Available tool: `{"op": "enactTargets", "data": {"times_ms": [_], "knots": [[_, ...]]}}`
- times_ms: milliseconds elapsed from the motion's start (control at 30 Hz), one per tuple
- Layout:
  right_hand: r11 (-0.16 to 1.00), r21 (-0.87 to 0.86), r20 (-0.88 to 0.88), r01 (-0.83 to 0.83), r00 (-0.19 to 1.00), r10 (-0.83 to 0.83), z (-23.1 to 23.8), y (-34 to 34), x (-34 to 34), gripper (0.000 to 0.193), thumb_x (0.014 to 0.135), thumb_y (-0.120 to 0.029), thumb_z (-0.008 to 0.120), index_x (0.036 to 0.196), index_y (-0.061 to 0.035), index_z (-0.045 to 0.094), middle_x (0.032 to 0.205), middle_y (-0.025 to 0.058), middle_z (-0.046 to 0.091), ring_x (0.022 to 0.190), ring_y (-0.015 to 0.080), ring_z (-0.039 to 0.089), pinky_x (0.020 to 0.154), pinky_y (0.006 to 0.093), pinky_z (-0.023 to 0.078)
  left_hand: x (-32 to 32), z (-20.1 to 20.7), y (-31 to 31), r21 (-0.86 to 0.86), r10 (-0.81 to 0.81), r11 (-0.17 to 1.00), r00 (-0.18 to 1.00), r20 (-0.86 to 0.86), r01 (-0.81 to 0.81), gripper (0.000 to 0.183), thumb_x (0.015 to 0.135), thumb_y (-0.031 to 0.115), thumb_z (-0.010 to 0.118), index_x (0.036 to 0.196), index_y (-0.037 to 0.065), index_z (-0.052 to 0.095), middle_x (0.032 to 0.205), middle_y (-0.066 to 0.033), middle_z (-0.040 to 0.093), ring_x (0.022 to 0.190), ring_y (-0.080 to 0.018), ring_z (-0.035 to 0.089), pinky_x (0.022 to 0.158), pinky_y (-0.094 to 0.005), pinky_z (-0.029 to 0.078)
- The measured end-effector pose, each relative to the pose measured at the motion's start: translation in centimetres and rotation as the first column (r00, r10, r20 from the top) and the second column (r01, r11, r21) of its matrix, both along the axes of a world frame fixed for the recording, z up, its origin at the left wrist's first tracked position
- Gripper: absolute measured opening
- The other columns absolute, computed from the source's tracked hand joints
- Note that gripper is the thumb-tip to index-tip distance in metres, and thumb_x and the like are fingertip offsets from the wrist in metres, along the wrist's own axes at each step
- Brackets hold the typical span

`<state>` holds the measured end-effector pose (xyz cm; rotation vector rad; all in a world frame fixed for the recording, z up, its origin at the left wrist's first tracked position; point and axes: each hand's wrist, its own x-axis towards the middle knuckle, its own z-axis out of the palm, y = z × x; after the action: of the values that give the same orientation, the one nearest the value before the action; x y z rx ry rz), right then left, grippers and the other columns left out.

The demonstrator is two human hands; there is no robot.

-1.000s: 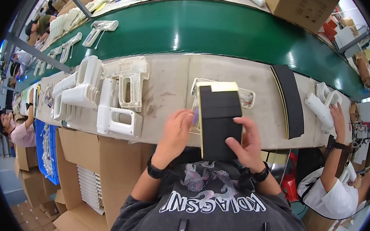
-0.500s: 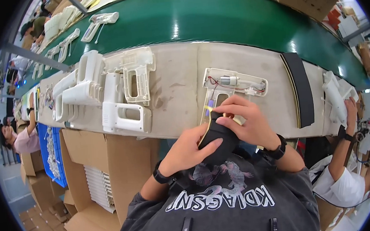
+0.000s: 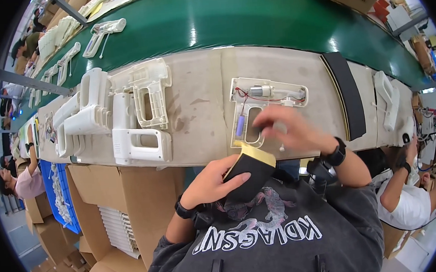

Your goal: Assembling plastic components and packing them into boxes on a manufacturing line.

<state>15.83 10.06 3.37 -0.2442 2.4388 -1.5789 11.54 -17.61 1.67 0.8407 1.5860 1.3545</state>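
My left hand (image 3: 213, 182) grips a black foam sheet (image 3: 246, 182) with a yellow backing, close to my chest. The thumb presses on the black face, and the yellow side shows along the upper edge. My right hand (image 3: 296, 130) hovers over the lower right of an open white gun-shaped housing half (image 3: 239, 104); its fingers are bent and smeared by motion, so I cannot tell what they hold. Inside the housing lie a small silver motor (image 3: 261, 91), red wires and a purple cylindrical battery (image 3: 240, 126).
White housing shells (image 3: 95, 117) are piled on the left of the table. A strip stack of black foam (image 3: 345, 96) lies to the right. Beyond runs a green conveyor belt (image 3: 190, 26) carrying housings. An open cardboard box (image 3: 149, 206) stands below left; a co-worker (image 3: 407, 198) sits at right.
My right hand has come away from the foam sheet and moved up and right over the housing. More of the sheet's yellow side now shows in my left hand.
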Motion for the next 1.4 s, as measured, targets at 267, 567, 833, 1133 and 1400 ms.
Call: {"op": "enactTargets", "data": {"times_ms": [267,567,833,1133,1400], "knots": [[0.875,0.008,-0.060,0.483,0.874,-0.482,-1.9,5.9,-3.1,0.027,0.095,-0.005,0.064,0.122,-0.0007,0.063,0.101,0.0058,0.067,0.090,0.0131,0.064,0.083,0.0297,0.052,-0.8,-0.8,0.0,-0.016,0.219,0.975,0.946,0.239,-0.222,0.039,0.100,0.018,0.065,0.132,-0.002,0.057,0.110,-0.0041,0.069,0.096,-0.0078,0.061,0.083,-0.0252,0.052],[0.809,0.024,-0.194,0.588,0.796,-0.573,-3.2,6.8,-0.7,0.024,0.096,-0.007,0.066,0.119,-0.0018,0.061,0.094,0.0046,0.065,0.085,0.0110,0.063,0.083,0.0284,0.052,-6.7,-1.6,1.1,0.146,0.726,0.672,0.685,0.059,-0.726,0.044,0.098,0.012,0.067,0.135,-0.004,0.051,0.125,-0.0149,0.064,0.111,-0.0172,0.063,0.094,-0.0283,0.052],[0.678,-0.174,-0.193,0.714,0.650,-0.735,-5.7,7.6,5.2,0.026,0.095,-0.006,0.066,0.120,-0.0015,0.062,0.095,0.0020,0.063,0.087,0.0088,0.061,0.084,0.0248,0.050,-7.9,-2.5,8.7,0.189,0.386,0.832,0.300,-0.873,-0.521,0.044,0.086,0.019,0.076,0.125,0.005,0.062,0.119,-0.0155,0.064,0.117,-0.0346,0.056,0.105,-0.0463,0.039],[0.522,-0.272,-0.170,0.809,0.493,-0.853,-6.9,7.7,9.3,0.027,0.095,-0.003,0.066,0.121,-0.0016,0.064,0.098,0.0001,0.060,0.087,0.0071,0.059,0.084,0.0229,0.048,-8.9,-3.7,15.8,-0.052,-0.006,0.994,0.435,-0.900,-0.095,0.029,0.083,0.014,0.076,0.110,0.010,0.067,0.108,-0.0054,0.063,0.109,-0.0281,0.057,0.098,-0.0416,0.041],[0.514,-0.476,-0.156,0.713,0.507,-0.848,-9.1,6.6,7.2,0.028,0.093,0.002,0.065,0.121,-0.0002,0.063,0.109,0.0032,0.061,0.097,0.0121,0.063,0.091,0.0263,0.051,-9.9,-3.3,16.4,-0.097,-0.038,0.993,0.572,-0.820,-0.074,0.031,0.081,0.011,0.077,0.110,0.007,0.067,0.104,-0.0071,0.065,0.098,-0.0270,0.060,0.092,-0.0388,0.046]]}}
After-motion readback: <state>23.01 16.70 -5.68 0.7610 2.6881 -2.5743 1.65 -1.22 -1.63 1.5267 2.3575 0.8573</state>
